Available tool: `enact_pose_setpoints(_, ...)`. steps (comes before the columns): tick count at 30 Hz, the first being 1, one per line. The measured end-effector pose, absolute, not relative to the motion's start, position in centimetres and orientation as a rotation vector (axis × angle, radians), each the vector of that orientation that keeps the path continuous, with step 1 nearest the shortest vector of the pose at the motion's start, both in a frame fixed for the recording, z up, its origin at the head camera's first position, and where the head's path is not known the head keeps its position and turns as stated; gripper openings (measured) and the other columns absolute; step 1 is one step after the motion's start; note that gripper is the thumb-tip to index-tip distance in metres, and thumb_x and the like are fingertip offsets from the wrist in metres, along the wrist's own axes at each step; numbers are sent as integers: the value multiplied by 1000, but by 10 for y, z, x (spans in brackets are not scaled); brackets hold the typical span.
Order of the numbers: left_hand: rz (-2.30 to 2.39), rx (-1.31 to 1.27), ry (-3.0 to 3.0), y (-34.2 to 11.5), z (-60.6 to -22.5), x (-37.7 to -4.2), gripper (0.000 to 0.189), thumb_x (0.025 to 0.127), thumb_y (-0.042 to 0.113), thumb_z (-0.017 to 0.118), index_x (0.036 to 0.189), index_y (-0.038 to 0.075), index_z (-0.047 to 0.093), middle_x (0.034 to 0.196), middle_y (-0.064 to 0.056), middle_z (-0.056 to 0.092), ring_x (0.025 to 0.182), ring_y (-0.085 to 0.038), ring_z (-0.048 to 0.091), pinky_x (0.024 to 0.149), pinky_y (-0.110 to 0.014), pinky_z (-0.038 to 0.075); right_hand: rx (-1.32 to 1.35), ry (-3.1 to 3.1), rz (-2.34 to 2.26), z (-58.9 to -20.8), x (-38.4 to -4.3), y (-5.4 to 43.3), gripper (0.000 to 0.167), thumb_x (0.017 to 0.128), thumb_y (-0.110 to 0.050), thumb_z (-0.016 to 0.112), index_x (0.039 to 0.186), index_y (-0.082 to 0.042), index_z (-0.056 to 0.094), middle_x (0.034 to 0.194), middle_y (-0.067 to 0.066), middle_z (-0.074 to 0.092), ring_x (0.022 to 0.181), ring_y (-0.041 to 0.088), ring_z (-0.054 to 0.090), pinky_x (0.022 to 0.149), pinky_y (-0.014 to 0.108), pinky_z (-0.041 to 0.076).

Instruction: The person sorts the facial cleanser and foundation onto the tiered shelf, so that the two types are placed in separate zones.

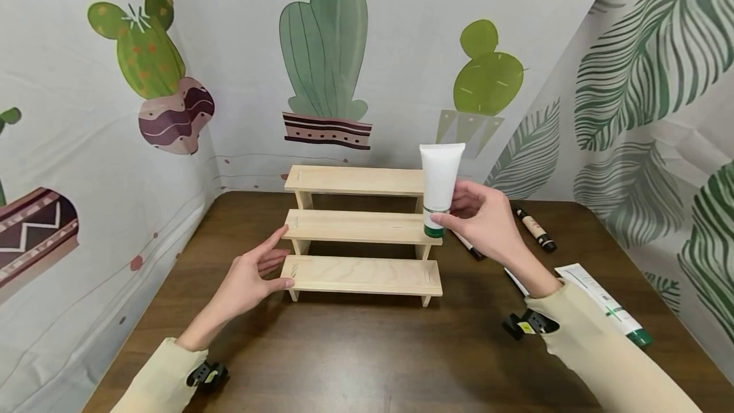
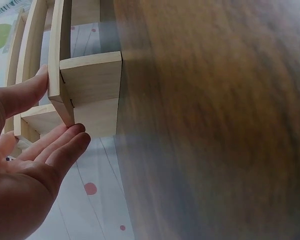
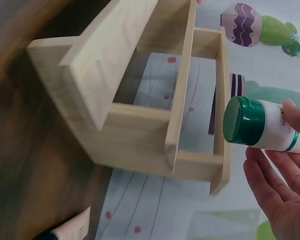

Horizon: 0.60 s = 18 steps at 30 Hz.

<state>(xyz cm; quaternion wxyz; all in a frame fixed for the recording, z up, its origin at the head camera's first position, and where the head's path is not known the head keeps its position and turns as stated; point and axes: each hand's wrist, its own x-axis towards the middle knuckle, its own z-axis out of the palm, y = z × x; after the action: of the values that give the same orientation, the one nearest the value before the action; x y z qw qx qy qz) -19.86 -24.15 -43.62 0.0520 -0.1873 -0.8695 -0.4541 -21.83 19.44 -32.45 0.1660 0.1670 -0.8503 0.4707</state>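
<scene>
White plastic tube with green round cap [image 1: 440, 177]: upside down over the right end of the pale wooden three-step shelf [image 1: 360, 227]; printed finely near the cap, too small to read.
White flat tube with green cap [image 1: 602, 298]: lying near the right edge of the brown wood-grain tabletop [image 1: 367, 362]; marked with rows of print and green strokes, illegible.
Black-and-beige cylindrical tube [image 1: 535, 228]: lying near the tabletop's far right corner; lettered on the beige part, blurred.
Black right-wrist device [image 1: 539, 320]: tagged with a small yellow label, unreadable.
</scene>
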Motion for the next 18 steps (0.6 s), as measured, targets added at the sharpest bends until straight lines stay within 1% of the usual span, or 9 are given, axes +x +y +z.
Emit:
enact_pose_setpoints(4, -1391, -579, -2639, -240, -437, -200, 108, 77, -6, 92, 166, 23, 37, 130, -24, 70, 120, -36, 69, 97, -43, 59, 495, -2404, 1368, -320, -228, 180, 40, 83, -15, 93, 116, -4, 75, 100, 8, 78, 84, 20, 75, 74, 23, 59)
enact_pose_setpoints(13, -1397, -575, -2644, -240, -437, -201, 108, 77, -5, 92, 165, 24, 38, 129, -23, 70, 120, -35, 69, 98, -42, 59, 542, -2320, 1482, -310, -245, 150, 36, 82, -10, 92, 113, -3, 75, 100, 11, 77, 84, 25, 77, 69, 28, 62)
enact_pose_setpoints(18, -1398, -562, -2647, -241, -438, -201, 107, 77, -4, 92, 165, 23, 39, 128, -21, 71, 120, -36, 69, 98, -43, 59, 563, -2301, 1509, -302, -256, 135, 39, 83, -13, 91, 116, -2, 74, 102, 12, 76, 85, 25, 75, 73, 29, 62)
